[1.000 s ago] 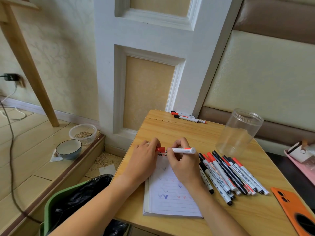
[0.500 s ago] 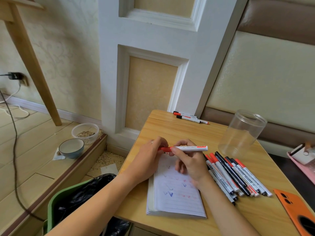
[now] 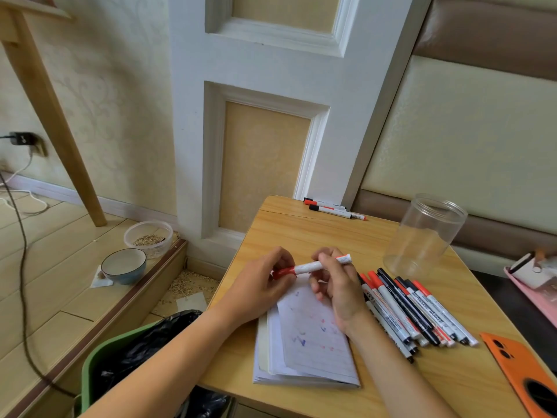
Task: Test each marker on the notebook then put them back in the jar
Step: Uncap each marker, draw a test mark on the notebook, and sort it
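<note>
Both hands hold 1 red marker point(image 3: 313, 267) level above notebook point(image 3: 310, 336). We see left hand point(image 3: 262, 285) pinching red cap end, right hand point(image 3: 336, 285) curled round white barrel. Notebook lies open on wooden table point(image 3: 301, 233), small red and blue marks on page. Row of markers point(image 3: 413, 309) lies just right of notebook. Clear jar point(image 3: 425, 233) stands upright beyond row, nothing visible inside. We note 3 more markers point(image 3: 331, 208) at table's far edge.

Soft, even daylight, faint shadows, slight overall blur, and wide-angle bending toward the edges.
</note>
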